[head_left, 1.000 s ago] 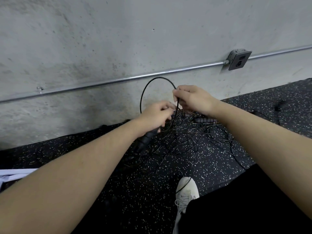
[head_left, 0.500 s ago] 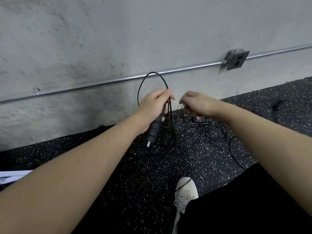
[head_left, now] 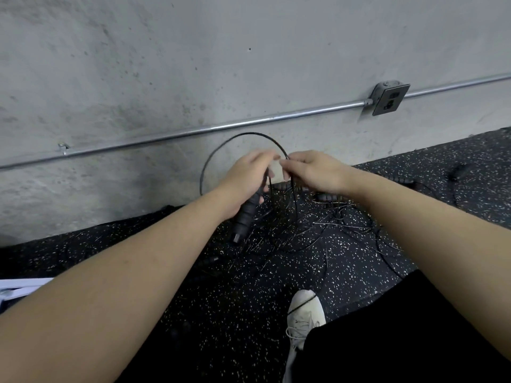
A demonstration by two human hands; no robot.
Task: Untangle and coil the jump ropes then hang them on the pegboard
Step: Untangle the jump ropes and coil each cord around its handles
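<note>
- The left hand (head_left: 246,176) is curled round a black ribbed handle (head_left: 244,217), which slants down and to the left out of the fist, its end cap above the floor (head_left: 193,313).
- From the top of that hand a thin black rope (head_left: 221,146) rises in a loop in front of the wall (head_left: 193,64) and comes down again between the two hands.
- The right hand (head_left: 312,172) is just beside the left, fingertips almost touching it, and pinches the rope where the loop comes down; its fingers are bent, the thumb hidden.
- Below the hands the rope strands drop into a tangle (head_left: 318,230) of thin black cords spread over the black speckled floor near the wall.
- More ribbed handles lie in the tangle: one (head_left: 329,197) under the right wrist, one (head_left: 398,179) further right beyond the forearm, and one (head_left: 206,262) by the left forearm.
- A cord from the tangle runs across the toe of a white shoe (head_left: 304,313) at the bottom of the view.
- A metal conduit (head_left: 193,131) runs along the wall to an outlet box (head_left: 390,99) on the right.
- A white object (head_left: 19,288) shows at the left edge, too cut off to tell.
- The pegboard does not show in this view.
</note>
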